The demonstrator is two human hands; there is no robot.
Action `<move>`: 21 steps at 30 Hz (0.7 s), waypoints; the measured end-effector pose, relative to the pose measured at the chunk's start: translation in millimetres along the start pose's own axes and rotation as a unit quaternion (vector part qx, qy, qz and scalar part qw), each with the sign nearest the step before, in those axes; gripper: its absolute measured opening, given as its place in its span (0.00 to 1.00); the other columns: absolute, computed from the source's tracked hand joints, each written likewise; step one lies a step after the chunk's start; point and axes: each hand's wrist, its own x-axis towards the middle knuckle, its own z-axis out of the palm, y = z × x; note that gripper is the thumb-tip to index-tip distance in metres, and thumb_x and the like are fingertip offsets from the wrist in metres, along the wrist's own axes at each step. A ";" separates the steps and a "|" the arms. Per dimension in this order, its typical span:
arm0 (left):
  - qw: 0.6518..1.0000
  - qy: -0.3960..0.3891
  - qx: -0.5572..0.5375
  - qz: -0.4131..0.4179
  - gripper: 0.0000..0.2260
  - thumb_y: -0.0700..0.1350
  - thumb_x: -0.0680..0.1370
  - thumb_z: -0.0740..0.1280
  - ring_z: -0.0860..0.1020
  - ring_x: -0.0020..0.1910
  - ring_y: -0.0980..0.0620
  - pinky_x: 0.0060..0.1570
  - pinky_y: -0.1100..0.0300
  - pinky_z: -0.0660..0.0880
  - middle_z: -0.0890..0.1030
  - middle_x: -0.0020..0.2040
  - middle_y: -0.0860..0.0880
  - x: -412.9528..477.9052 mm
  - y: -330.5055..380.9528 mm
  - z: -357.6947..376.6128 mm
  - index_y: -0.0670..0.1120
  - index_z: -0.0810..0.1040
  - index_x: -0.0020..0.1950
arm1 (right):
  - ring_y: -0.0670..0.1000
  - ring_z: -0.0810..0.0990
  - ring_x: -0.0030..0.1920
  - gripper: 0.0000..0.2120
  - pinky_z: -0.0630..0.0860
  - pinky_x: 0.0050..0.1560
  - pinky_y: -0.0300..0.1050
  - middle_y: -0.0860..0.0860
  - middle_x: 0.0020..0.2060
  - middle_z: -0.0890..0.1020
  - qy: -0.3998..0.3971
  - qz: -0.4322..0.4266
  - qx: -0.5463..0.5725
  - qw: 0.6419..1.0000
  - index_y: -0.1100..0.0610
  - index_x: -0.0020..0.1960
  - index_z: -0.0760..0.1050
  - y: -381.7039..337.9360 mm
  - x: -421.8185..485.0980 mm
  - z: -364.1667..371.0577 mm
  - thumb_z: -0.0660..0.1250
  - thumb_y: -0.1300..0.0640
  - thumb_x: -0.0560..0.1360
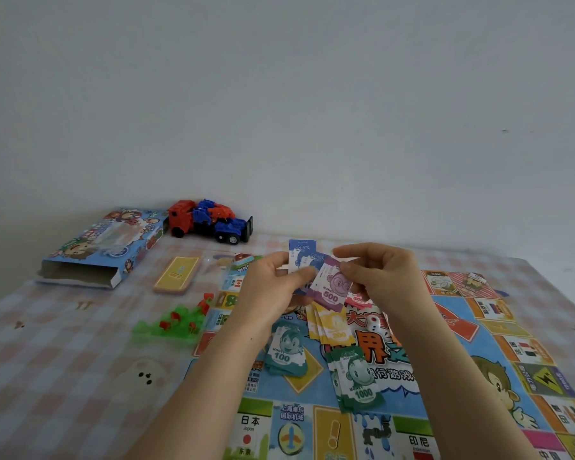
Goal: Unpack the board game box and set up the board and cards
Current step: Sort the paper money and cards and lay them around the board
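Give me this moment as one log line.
step: sorting play money; left hand holds note stack; right hand pinches purple 500 note; board unfolded; box open

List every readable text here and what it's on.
"MONEY 500": purple note
"MONEY 100": teal note
"MONEY 1000": green note
"日本": board
"上海浦东国际机场": board
"印尼": board
Too blurred to read: blue notes, box
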 end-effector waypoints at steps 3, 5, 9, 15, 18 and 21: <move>0.999 0.030 -0.009 0.035 0.07 0.39 0.75 0.70 0.82 0.30 0.54 0.29 0.62 0.78 0.85 0.42 0.47 -0.9 1.5 -2.1 0.44 0.79 0.53 | 0.42 0.74 0.24 0.07 0.72 0.29 0.39 0.52 0.29 0.82 0.016 -0.013 -0.017 1.000 0.54 0.46 0.83 0.2 0.0 -0.3 0.70 0.65 0.73; 0.996 0.071 -0.011 0.058 0.05 0.39 0.75 0.70 0.83 0.34 0.54 0.34 0.61 0.79 0.85 0.42 0.49 0.4 1.9 -6.3 0.48 0.80 0.49 | 0.41 0.75 0.24 0.06 0.73 0.28 0.37 0.52 0.31 0.83 0.025 -0.017 -0.025 0.999 0.54 0.46 0.83 0.7 0.3 0.3 0.71 0.64 0.73; 0.986 0.141 -0.049 0.080 0.05 0.39 0.75 0.70 0.82 0.33 0.55 0.30 0.64 0.78 0.85 0.40 0.50 5.7 5.9 -17.6 0.46 0.81 0.49 | 0.40 0.76 0.24 0.05 0.72 0.28 0.33 0.52 0.32 0.84 0.025 -0.019 -0.017 0.999 0.55 0.44 0.83 0.4 0.4 5.4 0.70 0.64 0.73; 0.984 0.141 -0.068 0.081 0.05 0.37 0.74 0.71 0.82 0.31 0.55 0.28 0.66 0.77 0.85 0.40 0.49 5.1 6.4 -22.1 0.45 0.80 0.47 | 0.42 0.76 0.24 0.05 0.74 0.26 0.35 0.51 0.29 0.82 -0.023 0.011 -0.030 0.999 0.57 0.43 0.83 -0.7 3.1 27.3 0.70 0.65 0.73; 0.984 0.136 -0.075 0.084 0.05 0.37 0.74 0.71 0.82 0.30 0.56 0.28 0.67 0.76 0.84 0.39 0.50 6.2 6.8 -22.5 0.47 0.80 0.45 | 0.44 0.77 0.25 0.05 0.76 0.28 0.35 0.53 0.30 0.83 -0.043 0.022 -0.033 0.998 0.58 0.43 0.83 -6.9 11.4 38.8 0.69 0.66 0.73; 0.983 0.140 -0.078 0.085 0.04 0.38 0.74 0.71 0.81 0.30 0.56 0.29 0.65 0.77 0.84 0.39 0.49 7.5 6.3 -24.5 0.46 0.81 0.46 | 0.42 0.76 0.24 0.04 0.74 0.27 0.33 0.53 0.32 0.83 -0.056 0.027 -0.059 0.996 0.59 0.46 0.83 -12.8 16.7 46.4 0.69 0.64 0.74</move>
